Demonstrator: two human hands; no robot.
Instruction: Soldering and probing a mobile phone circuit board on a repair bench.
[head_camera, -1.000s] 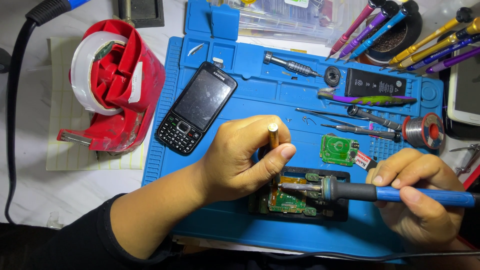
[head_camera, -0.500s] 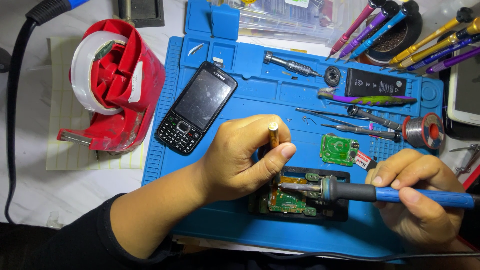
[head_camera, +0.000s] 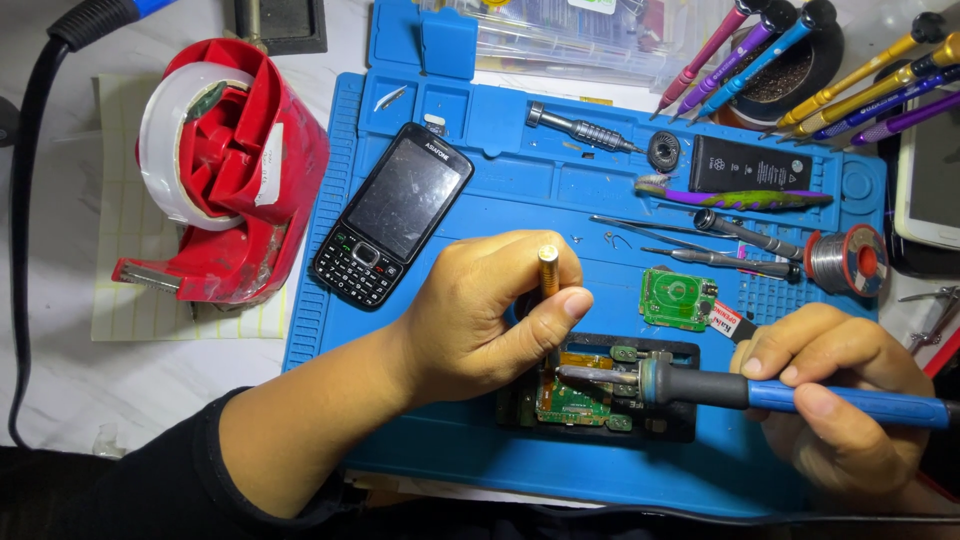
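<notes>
Blue mat: left hand pinching one gold tool, right hand gripping one soldering iron.

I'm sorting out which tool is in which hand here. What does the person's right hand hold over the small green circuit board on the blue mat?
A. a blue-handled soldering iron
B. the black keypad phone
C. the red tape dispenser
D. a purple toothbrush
A: the right hand grips the blue-handled soldering iron, its tip lying over the green circuit board on the blue mat.
</notes>
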